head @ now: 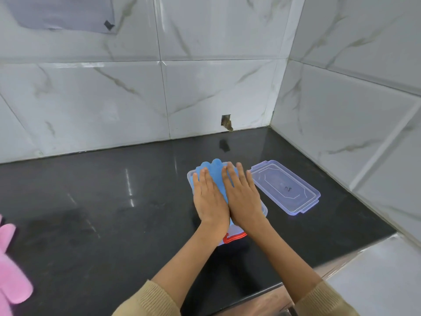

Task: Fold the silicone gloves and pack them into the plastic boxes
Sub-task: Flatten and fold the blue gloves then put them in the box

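Note:
A blue silicone glove lies in a clear plastic box on the black counter, its fingertips bulging over the far rim. My left hand and my right hand lie flat side by side on the glove, fingers straight, pressing it down. A red band shows at the box's near end below my wrists. The box's clear lid lies loose on the counter just to the right. A pink silicone glove sits at the far left edge of the view.
The black counter ends at marble-tiled walls behind and on the right. A small hole in the back wall sits near the corner. A lighter ledge borders the counter at the near right.

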### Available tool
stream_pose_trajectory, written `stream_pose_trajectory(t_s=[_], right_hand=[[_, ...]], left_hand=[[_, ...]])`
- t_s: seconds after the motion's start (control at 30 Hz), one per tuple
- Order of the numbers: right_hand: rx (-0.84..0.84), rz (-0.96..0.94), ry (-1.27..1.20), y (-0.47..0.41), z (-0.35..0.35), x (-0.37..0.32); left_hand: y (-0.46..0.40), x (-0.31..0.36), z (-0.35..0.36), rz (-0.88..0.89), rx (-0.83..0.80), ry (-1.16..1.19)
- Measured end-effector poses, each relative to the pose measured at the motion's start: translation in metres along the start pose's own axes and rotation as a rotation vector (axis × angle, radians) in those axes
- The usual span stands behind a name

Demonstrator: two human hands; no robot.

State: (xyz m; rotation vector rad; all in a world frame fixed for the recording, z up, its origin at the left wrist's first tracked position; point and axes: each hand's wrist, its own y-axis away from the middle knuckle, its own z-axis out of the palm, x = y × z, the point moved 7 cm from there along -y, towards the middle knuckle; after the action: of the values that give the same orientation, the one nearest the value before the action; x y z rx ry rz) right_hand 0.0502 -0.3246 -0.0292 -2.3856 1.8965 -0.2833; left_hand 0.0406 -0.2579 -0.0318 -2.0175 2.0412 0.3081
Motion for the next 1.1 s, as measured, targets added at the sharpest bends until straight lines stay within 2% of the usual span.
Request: stream_pose_trajectory(t_s=[0.13, 0.23, 0.33, 0.47, 0.63, 0.7, 0.77, 0.83, 0.9, 0.93, 1.0, 1.1], right_hand=[[-0.168, -0.179, 0.107, -0.011, 0.021, -0.005], [-0.366, -0.206, 0.153, -0.014, 0.049, -0.002], [-0.485, -0.234, 0.166, -0.016, 0.066, 0.000], [-0.555, -0.295, 0.224, -0.020, 0.074, -0.001], [-0.619, -0.308, 0.271, -0.019, 0.068, -0.004], [-0.594, -0.294, 0.186, -0.018, 0.061, -0.007], [-0.437, -0.266, 0.031, -0.020, 0.049, -0.006], [-0.228, -0.225, -0.050, -0.022, 0.034, 0.004], [-0.069, -0.168, -0.058, -0.020, 0.025, 0.017], [-0.025, -0.130, -0.072, -0.019, 0.022, 0.024], [-0.004, -0.043, -0.132, -0.018, 0.019, 0.037], [-0.041, 0.106, -0.426, -0.012, 0.020, 0.060]], left_hand=[[-0.007, 0.004, 0.015, 0.010, -0.153, -0.155], [-0.011, 0.010, 0.026, 0.018, -0.214, -0.202], [-0.014, 0.015, 0.040, 0.036, -0.294, -0.218], [-0.017, 0.022, 0.042, 0.071, -0.376, -0.252], [-0.014, 0.023, 0.034, 0.103, -0.440, -0.145], [-0.012, 0.021, 0.028, 0.163, -0.374, -0.153], [-0.012, 0.016, 0.017, 0.186, -0.195, -0.099], [-0.010, 0.001, 0.008, 0.094, 0.048, 0.227], [-0.006, -0.022, 0.010, -0.050, 0.222, 0.682], [-0.004, -0.030, 0.017, -0.108, 0.237, 0.933], [-0.002, -0.028, 0.036, -0.135, 0.160, 1.398], [0.003, -0.015, 0.050, -0.129, 0.012, 1.874]])
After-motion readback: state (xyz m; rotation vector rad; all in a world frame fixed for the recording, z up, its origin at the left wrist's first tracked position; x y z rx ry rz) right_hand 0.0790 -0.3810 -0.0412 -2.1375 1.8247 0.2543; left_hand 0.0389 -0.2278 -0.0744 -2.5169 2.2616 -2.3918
